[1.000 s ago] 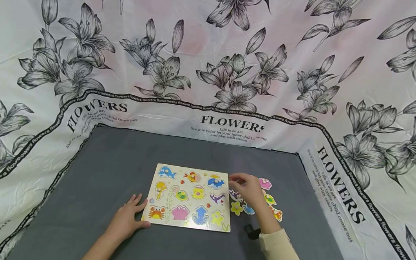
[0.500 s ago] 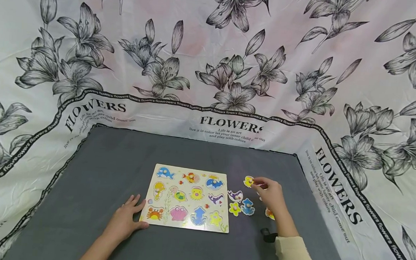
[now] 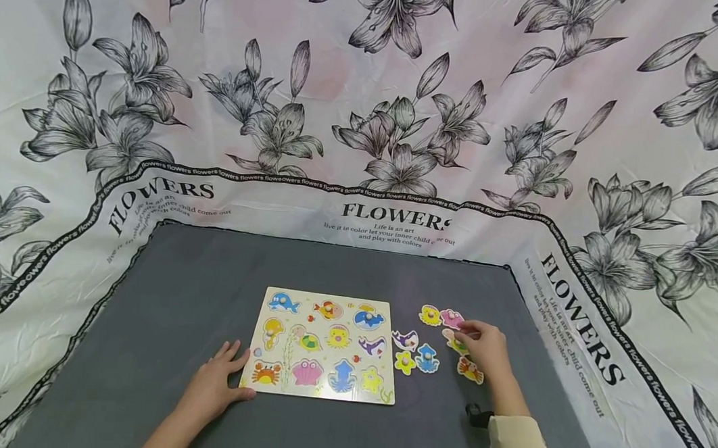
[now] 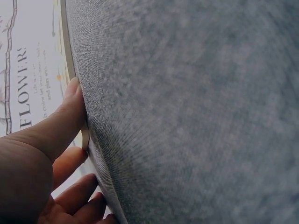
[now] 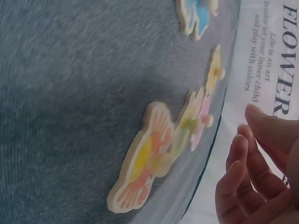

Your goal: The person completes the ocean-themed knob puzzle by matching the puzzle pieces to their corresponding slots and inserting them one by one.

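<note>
A pale wooden puzzle board (image 3: 350,390) with printed sea animals lies on the grey table. My left hand (image 3: 212,384) rests at its near left corner, the thumb along the near edge and fingers on the left edge. Several top-row pictures, such as the blue whale (image 3: 284,303), bear knobs. My right hand (image 3: 485,349) is over the knobbed pieces to the right, fingertips beside the turtle piece (image 3: 454,340). In the right wrist view its thumb and loosely bent fingers hold nothing. The crab piece (image 5: 142,161) lies just below that hand.
Near the board's right edge lie a purple whale piece (image 3: 405,339), a yellow star piece (image 3: 405,362) and a blue squid piece (image 3: 427,358). A yellow octopus piece (image 3: 430,314) and a pink piece (image 3: 451,318) lie farther back. A flower-printed cloth (image 3: 311,211) stands behind the table.
My right hand has moved away from the board's right edge, past the yellow octopus piece, to beside the turtle piece, uncovering several pieces. The left hand stays at the board's corner.
</note>
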{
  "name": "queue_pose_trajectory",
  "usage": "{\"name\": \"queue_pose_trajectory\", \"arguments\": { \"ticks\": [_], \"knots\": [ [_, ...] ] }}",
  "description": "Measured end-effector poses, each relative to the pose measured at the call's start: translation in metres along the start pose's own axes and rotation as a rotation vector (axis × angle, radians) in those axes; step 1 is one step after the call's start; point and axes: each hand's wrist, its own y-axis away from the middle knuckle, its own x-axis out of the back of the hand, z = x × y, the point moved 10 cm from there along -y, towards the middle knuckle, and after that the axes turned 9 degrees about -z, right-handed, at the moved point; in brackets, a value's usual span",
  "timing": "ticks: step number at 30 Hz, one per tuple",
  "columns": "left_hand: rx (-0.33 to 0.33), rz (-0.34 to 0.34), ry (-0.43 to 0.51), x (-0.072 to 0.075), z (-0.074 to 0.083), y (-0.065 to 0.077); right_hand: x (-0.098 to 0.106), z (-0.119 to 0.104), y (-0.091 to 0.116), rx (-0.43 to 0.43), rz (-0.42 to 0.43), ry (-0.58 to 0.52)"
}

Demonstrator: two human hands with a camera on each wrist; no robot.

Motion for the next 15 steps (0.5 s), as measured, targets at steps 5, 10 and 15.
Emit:
{"name": "queue_pose_trajectory", "arguments": {
  "ticks": [5,10,15],
  "knots": [
    [0.012,-0.002,0.005,-0.004,-0.003,0.001,-0.006,0.010,-0.002,-0.026,-0.039,0.010],
    [0.010,0.006,0.005,-0.004,-0.003,0.000,-0.009,0.021,-0.005,-0.052,-0.059,0.019],
    [0.015,0.006,0.008,-0.002,-0.001,0.001,-0.011,0.028,-0.010,-0.067,-0.062,0.034]
  ]
}}
